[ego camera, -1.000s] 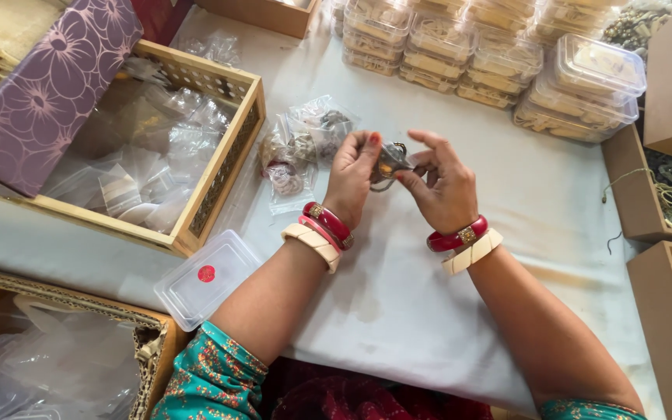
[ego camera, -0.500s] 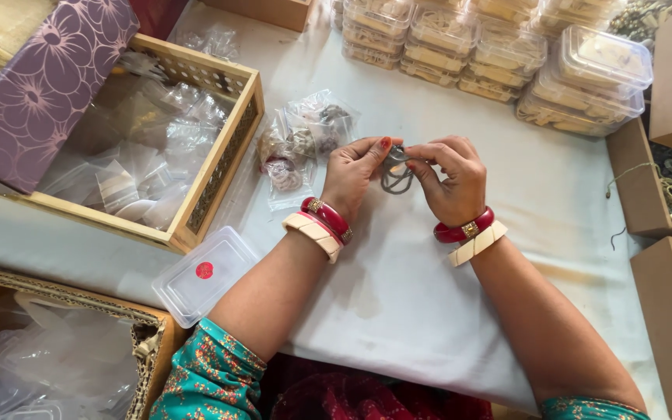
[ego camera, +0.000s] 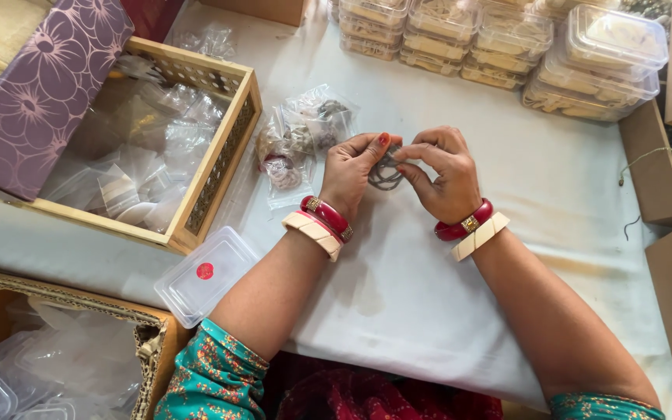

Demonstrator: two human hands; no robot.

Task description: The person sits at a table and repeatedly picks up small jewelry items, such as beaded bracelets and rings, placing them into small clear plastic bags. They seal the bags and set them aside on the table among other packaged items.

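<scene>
My left hand [ego camera: 354, 170] and my right hand [ego camera: 441, 169] meet over the white cloth [ego camera: 429, 295], both pinching a small bundle of grey metal rings [ego camera: 384, 173] between the fingertips. Each wrist wears a red and a cream bangle. Just left of my left hand lies a small heap of clear bags with jewellery pieces [ego camera: 299, 138]. Most of the ring bundle is hidden by my fingers.
A wooden lattice tray [ego camera: 219, 167] of clear plastic bags stands at the left, a purple flowered lid [ego camera: 36, 101] leaning on it. A clear lidded box with a red dot [ego camera: 205, 274] lies near the front. Stacked clear containers [ego camera: 554, 54] line the back. Cardboard boxes [ego camera: 666, 257] stand right.
Both hands have dropped slightly toward the cloth with the ring bundle, and the fingers have shifted around it.
</scene>
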